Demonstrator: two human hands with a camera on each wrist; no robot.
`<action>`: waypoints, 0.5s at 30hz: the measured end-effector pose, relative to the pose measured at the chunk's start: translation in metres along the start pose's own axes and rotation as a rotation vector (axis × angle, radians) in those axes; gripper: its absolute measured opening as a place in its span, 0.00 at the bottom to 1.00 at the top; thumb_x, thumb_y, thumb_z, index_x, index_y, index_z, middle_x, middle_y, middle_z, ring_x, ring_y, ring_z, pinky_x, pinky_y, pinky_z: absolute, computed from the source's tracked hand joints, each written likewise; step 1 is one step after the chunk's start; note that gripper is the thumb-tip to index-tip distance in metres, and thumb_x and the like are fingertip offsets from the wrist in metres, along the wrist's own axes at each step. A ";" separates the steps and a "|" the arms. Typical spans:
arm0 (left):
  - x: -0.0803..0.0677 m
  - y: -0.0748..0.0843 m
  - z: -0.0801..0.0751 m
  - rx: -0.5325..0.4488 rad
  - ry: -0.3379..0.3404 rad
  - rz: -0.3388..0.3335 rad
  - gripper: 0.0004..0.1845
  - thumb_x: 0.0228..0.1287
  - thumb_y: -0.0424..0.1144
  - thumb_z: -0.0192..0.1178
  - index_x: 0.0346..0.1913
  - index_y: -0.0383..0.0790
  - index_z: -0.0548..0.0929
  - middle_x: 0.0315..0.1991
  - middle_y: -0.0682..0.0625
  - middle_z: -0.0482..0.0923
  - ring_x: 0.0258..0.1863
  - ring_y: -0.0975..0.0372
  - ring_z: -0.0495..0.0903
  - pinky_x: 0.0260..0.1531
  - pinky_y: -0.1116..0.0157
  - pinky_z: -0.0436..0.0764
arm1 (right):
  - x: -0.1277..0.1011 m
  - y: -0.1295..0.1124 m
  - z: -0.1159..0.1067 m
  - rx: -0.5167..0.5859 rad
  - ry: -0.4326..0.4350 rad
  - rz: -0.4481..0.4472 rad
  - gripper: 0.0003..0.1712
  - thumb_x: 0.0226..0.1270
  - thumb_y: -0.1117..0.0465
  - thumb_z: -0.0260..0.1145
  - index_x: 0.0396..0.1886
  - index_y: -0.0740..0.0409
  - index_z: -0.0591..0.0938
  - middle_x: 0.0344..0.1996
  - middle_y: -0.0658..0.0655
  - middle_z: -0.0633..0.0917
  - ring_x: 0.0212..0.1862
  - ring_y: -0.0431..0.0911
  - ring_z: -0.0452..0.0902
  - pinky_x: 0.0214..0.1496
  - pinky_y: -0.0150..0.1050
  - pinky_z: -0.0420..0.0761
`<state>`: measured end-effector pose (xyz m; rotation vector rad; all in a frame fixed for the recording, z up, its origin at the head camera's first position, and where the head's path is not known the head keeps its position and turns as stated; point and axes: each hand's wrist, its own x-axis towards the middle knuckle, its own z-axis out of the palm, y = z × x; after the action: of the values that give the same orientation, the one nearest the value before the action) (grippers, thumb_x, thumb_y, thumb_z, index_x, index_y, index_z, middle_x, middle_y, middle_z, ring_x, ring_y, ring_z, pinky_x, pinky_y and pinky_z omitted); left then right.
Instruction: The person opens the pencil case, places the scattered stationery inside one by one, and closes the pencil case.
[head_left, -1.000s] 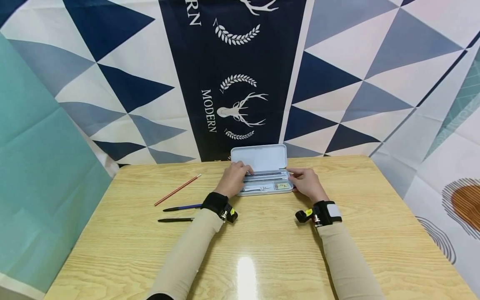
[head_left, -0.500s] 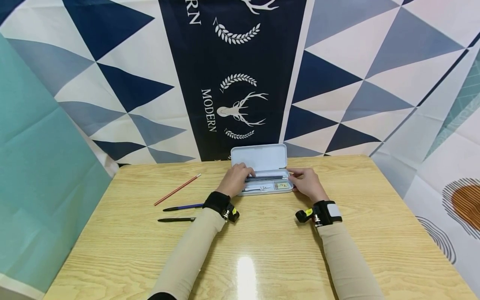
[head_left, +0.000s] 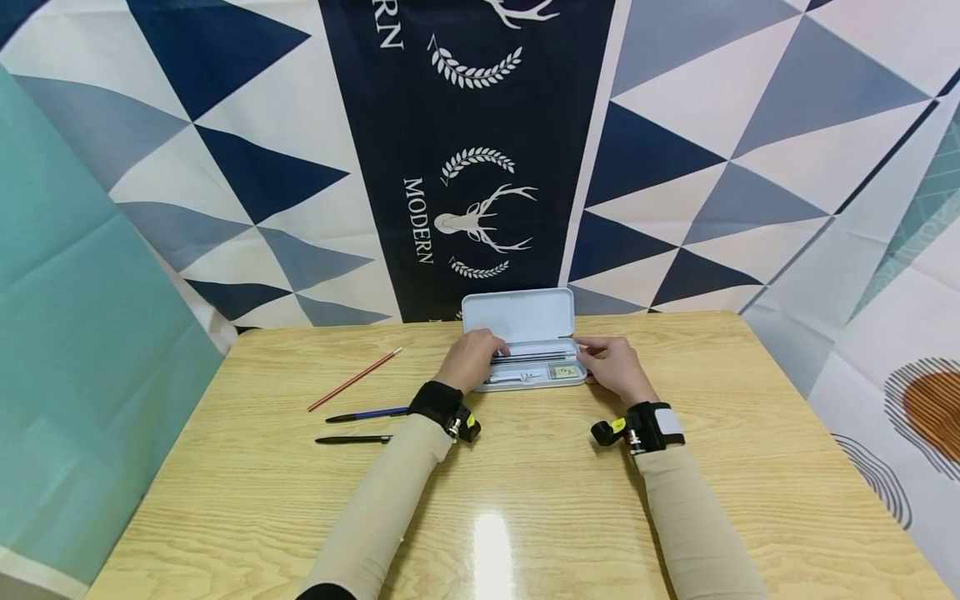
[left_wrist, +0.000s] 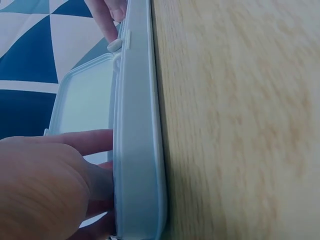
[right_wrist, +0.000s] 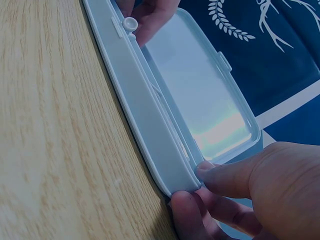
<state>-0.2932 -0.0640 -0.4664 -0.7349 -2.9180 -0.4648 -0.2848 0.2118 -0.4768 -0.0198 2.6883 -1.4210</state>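
- Case (right_wrist: 142, 110), pale blue: on the table (head_left: 555, 483) at its far side, long side toward the person; catch on the front wall, round white knob (right_wrist: 130, 24) showing just beside it.
- Lid (head_left: 517, 312), same colour: raised behind the case, tilted back close to the patterned cloth (head_left: 652, 167).
- Dark rods (head_left: 534, 359), slim, number unclear: lengthwise within the case, left ends hidden by the left hand (head_left: 471, 358).
- Silvery tool (head_left: 517, 379), too small to identify: in the front part of the case.
- Yellow piece (head_left: 562, 372): in a small compartment at the case's right front corner.
- Left hand: over the left end of the case, fingers bent down behind the front wall; whether they are clamped on a rod or apart cannot be told.
- Right hand (head_left: 611, 367): at the right end of the case, clamped on its corner, thumb on the rim, fingertips against the outer wall.
- Red pencil (head_left: 355, 380), white tip: on the table, well left of the case, slanting, its white end nearer the case.
- Blue pen (head_left: 367, 414), dark tip: left of the case and nearer the person, one end hidden by the left wrist.
- Black pen (head_left: 352, 439): likewise left, just beside the blue pen, farther from the case.
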 end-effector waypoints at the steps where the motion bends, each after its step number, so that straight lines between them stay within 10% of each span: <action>1: 0.000 0.001 -0.001 0.002 -0.003 -0.007 0.19 0.70 0.17 0.67 0.55 0.40 0.96 0.51 0.43 0.94 0.55 0.53 0.92 0.61 0.56 0.90 | 0.000 0.000 0.000 0.000 0.000 0.002 0.25 0.87 0.66 0.63 0.79 0.63 0.81 0.54 0.74 0.88 0.33 0.41 0.83 0.34 0.28 0.86; 15: 0.000 0.000 -0.002 0.014 0.001 0.011 0.19 0.69 0.17 0.68 0.54 0.39 0.97 0.50 0.44 0.95 0.53 0.54 0.92 0.59 0.58 0.90 | -0.001 0.000 0.000 0.005 -0.003 0.011 0.26 0.87 0.66 0.63 0.79 0.62 0.80 0.59 0.76 0.87 0.33 0.42 0.83 0.34 0.29 0.87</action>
<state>-0.2929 -0.0645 -0.4649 -0.7490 -2.9120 -0.4435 -0.2843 0.2121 -0.4764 -0.0061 2.6779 -1.4235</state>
